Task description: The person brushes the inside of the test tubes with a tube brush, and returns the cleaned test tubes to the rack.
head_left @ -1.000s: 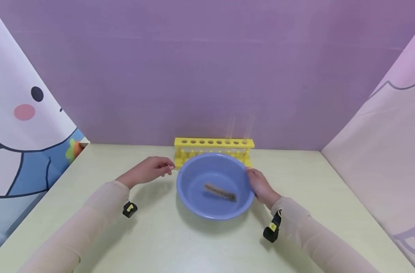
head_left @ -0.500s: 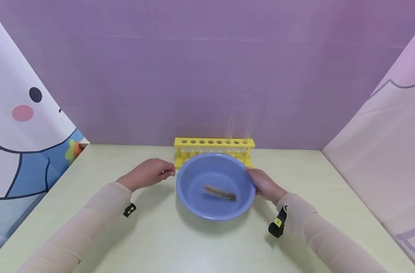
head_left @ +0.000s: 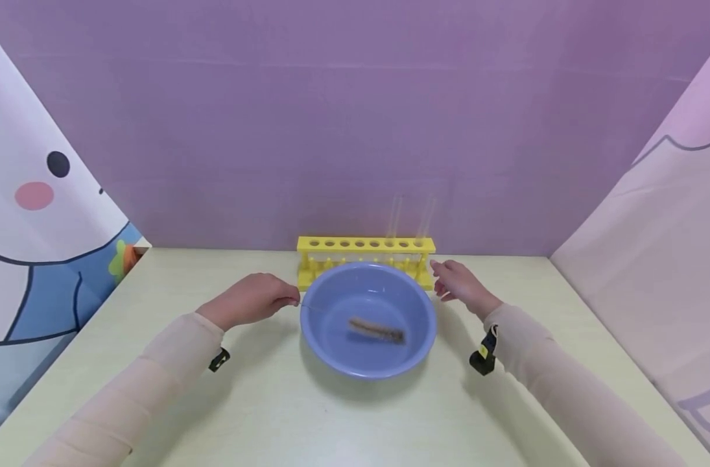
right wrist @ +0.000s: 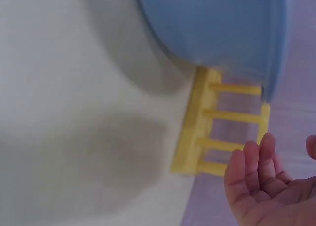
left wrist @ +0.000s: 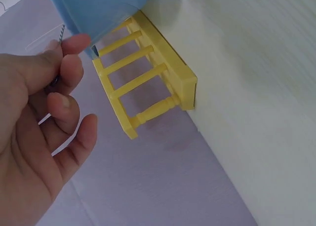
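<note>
Blue plastic basin (head_left: 355,364): sits near the middle of the desk's far edge, on the pale desk (head_left: 261,415), its rim covering the lower front of the rack (head_left: 367,248).
Test-tube brush (head_left: 377,331): bristles lie inside the basin, well to the right of the left fingertips and slanting down toward the front right; they look blurred.
Brush wire (left wrist: 61,34): twisted metal, leaving the left fingertips and passing over the basin's left rim; the stretch nearest the bristles is too faint to follow.
Left hand (head_left: 251,299): beside the basin's left rim; thumb and index finger pinch the wire, with no gap between them, while the other fingers curl loosely beneath.
Right hand (head_left: 462,288): by the rack's right end, clear of the basin; fingers relaxed and slightly bent, thumb well apart, nothing held. Bristles lie across the rim from its fingertips, nearer the desk's front edge. Whether a fingertip touches the rack cannot be told.
Yellow test-tube rack: upright along the desk's far edge, a single row of holes on top.
Clear test tubes (head_left: 394,217): two, standing tilted in holes toward the rack's right end.
Backdrop (head_left: 355,130): purple, rising behind the desk's far edge.
Sleeves (head_left: 170,360): beige, reaching in from the desk's front corners.
</note>
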Demonstrator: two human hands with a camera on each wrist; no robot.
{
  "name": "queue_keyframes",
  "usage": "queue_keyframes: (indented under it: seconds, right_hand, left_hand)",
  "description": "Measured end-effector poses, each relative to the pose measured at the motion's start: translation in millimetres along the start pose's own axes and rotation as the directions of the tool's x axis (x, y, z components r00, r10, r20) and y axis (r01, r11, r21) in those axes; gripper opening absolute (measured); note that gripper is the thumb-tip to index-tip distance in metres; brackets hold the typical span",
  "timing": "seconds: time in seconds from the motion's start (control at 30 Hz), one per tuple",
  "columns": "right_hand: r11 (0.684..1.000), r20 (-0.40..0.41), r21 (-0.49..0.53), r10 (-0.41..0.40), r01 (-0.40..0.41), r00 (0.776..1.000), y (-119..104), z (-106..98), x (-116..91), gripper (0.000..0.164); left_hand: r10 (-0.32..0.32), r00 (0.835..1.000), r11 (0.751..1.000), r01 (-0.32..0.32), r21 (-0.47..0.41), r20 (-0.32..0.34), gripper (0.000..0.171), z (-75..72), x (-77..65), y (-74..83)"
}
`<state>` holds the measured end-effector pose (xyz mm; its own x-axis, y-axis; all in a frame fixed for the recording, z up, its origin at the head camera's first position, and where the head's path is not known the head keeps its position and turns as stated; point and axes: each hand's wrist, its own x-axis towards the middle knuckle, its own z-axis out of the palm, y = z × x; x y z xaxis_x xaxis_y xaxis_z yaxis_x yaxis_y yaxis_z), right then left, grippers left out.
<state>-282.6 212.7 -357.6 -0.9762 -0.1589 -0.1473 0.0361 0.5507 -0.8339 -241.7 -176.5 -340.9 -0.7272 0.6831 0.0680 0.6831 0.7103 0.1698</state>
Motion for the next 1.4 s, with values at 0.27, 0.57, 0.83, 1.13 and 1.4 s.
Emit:
queue_keyframes:
  seconds: [0.27,0.57,0.83,1.13,1.4]
  right_hand:
    - [0.998,-0.135,0.03,-0.056,0.061,0.989,-11.8,-10.7,19.4,0.052]
    - [0.994,-0.164,0.066,-0.081,0.092,0.983,-19.5,-8.3,30.7,0.043]
    - [0.998,-0.172,0.027,-0.051,0.056,0.984,-24.8,-9.9,44.5,0.057]
    - [0.988,-0.16,0.045,-0.139,0.148,0.977,-32.7,-11.4,60.1,0.058]
    - [0.993,-0.126,-0.007,-0.12,0.12,0.985,-36.0,-7.7,71.2,0.054]
  left_hand:
    - [0.036,0.999,0.993,-0.032,0.116,-0.035,0.007,0.3,-1.6,4.2]
    - [0.015,1.0,0.989,-0.017,0.146,0.01,0.008,2.0,-4.0,5.9]
    - [0.036,0.999,0.988,-0.037,0.152,0.008,0.015,1.3,-4.5,5.7]
    - [-0.001,0.998,0.99,-0.008,0.138,0.061,0.01,-4.8,-3.4,9.3]
    - [0.02,0.999,0.982,-0.026,0.185,0.031,0.011,-4.2,-3.7,10.5]
